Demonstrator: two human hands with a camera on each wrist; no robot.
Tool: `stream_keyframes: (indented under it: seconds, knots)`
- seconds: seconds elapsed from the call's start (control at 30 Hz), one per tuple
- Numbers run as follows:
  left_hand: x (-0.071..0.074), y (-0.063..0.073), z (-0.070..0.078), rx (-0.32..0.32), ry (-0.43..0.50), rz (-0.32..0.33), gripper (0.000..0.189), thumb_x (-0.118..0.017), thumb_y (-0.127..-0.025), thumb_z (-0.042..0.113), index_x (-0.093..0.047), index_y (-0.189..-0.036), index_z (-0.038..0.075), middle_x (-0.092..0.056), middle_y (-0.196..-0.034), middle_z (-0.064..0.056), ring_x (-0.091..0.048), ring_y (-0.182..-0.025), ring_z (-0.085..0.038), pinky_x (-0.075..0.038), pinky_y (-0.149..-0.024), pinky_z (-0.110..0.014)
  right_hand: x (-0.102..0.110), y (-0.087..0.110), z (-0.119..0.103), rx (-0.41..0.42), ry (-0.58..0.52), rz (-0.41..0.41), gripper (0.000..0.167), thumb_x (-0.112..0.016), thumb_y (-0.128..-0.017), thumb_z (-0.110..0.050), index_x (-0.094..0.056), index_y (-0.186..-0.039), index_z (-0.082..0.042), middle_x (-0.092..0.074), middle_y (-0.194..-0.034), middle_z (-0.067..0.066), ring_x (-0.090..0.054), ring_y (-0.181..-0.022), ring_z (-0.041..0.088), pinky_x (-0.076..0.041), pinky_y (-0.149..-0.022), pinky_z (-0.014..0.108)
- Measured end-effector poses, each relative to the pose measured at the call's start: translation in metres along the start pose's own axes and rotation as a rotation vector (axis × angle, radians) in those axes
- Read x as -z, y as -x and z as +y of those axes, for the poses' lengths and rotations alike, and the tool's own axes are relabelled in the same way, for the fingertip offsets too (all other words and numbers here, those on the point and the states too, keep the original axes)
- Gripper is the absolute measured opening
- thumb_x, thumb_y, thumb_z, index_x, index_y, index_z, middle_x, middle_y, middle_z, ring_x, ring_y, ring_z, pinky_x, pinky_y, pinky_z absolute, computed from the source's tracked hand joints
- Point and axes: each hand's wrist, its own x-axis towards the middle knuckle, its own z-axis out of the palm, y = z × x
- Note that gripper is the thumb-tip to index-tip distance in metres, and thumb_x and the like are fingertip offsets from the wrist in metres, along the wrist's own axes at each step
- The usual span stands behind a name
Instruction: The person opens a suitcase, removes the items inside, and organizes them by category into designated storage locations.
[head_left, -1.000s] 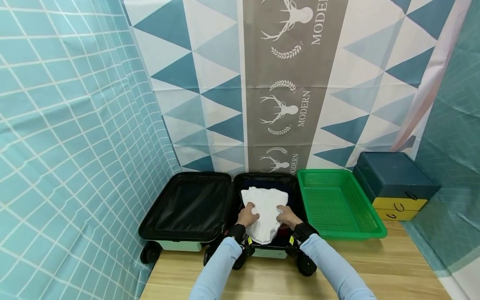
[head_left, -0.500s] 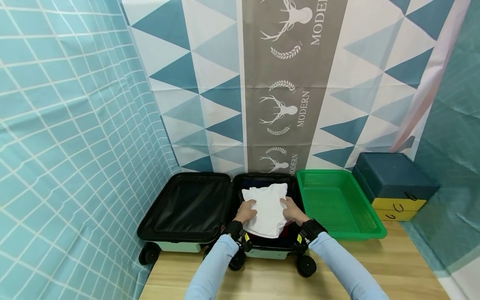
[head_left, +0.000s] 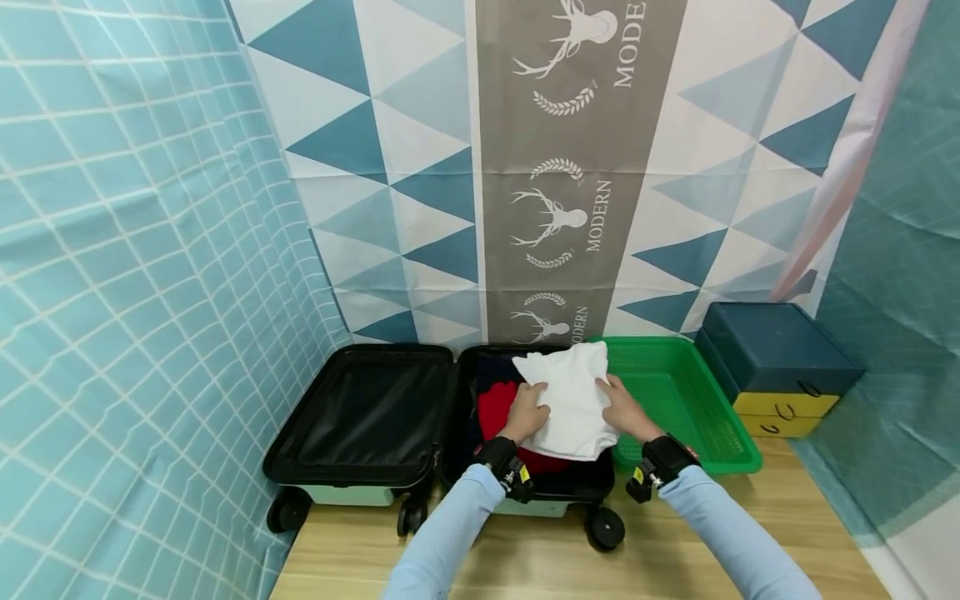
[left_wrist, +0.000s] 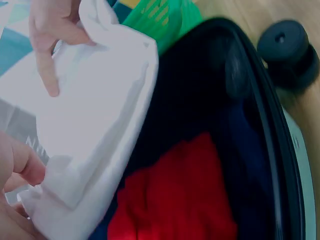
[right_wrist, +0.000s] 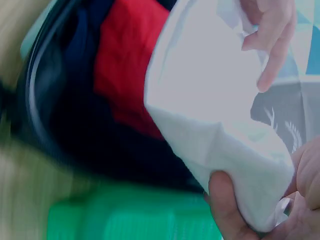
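A folded white cloth garment (head_left: 573, 404) is held up between both hands, above the right half of an open suitcase (head_left: 450, 467) and tilted toward the green basket. My left hand (head_left: 527, 414) pinches its left edge, thumb on top. On its right edge my right hand (head_left: 627, 408) grips it the same way; the right wrist view shows that thumb (right_wrist: 225, 200) pressed on the white fabric. Under the garment, inside the suitcase, lie a red cloth (left_wrist: 175, 195) and dark navy fabric (head_left: 495, 369). The garment's kind cannot be told from its folds.
The suitcase's other half (head_left: 367, 417) lies open at left, black-lined. A green plastic basket (head_left: 738, 442) stands against the suitcase's right side. Dark blue and yellow boxes (head_left: 780, 358) are stacked beyond it. Black wheels (head_left: 604, 528) stick out at the front over the wooden table (head_left: 540, 567).
Both hands have lifted the white garment out of the suitcase and carried it to the right, toward the basket. The red cloth beneath it has come into view.
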Motion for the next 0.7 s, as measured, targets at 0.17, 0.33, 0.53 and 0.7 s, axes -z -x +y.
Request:
stream_keyframes:
  seconds: [0.17, 0.33, 0.53, 0.7]
  knots:
    - [-0.023, -0.008, 0.024, -0.029, 0.022, -0.055, 0.041, -0.051, -0.086, -0.006, -0.061, -0.126, 0.002, -0.048, -0.121, -0.017, -0.049, -0.084, -0.024, -0.042, -0.076, -0.032, 0.034, 0.03, 0.0, 0.006, 0.032, 0.019, 0.063, -0.041, -0.099, 0.004, -0.019, -0.158, -0.004, 0.003, -0.162, 0.023, -0.011, -0.146, 0.043, -0.028, -0.065, 0.04]
    - [-0.043, -0.012, 0.042, -0.037, -0.008, -0.116, 0.048, -0.05, -0.087, -0.008, -0.058, -0.133, 0.001, -0.047, -0.12, -0.017, -0.045, -0.08, -0.022, -0.039, -0.072, -0.029, 0.067, 0.07, -0.063, -0.117, 0.072, 0.009, 0.056, -0.042, -0.095, 0.009, -0.025, -0.148, 0.016, -0.008, -0.152, 0.04, -0.022, -0.134, 0.057, -0.028, -0.065, 0.044]
    - [-0.07, -0.014, 0.052, -0.052, -0.045, -0.132, 0.059, -0.045, -0.087, -0.009, -0.047, -0.145, 0.001, -0.042, -0.135, -0.02, -0.055, -0.086, -0.028, -0.041, -0.07, -0.029, 0.086, 0.093, -0.088, -0.187, 0.139, -0.019, 0.056, -0.039, -0.092, 0.011, -0.023, -0.144, 0.022, -0.008, -0.147, 0.045, -0.014, -0.135, 0.061, -0.027, -0.072, 0.044]
    - [-0.088, -0.015, 0.052, -0.096, 0.091, -0.098, 0.06, -0.045, -0.087, -0.012, -0.044, -0.146, -0.002, -0.033, -0.148, -0.025, -0.047, -0.127, -0.037, -0.045, -0.092, -0.033, 0.095, 0.1, -0.075, -0.206, 0.064, -0.053, 0.06, -0.037, -0.089, 0.012, -0.017, -0.145, 0.024, -0.002, -0.147, 0.047, -0.007, -0.135, 0.063, -0.027, -0.072, 0.043]
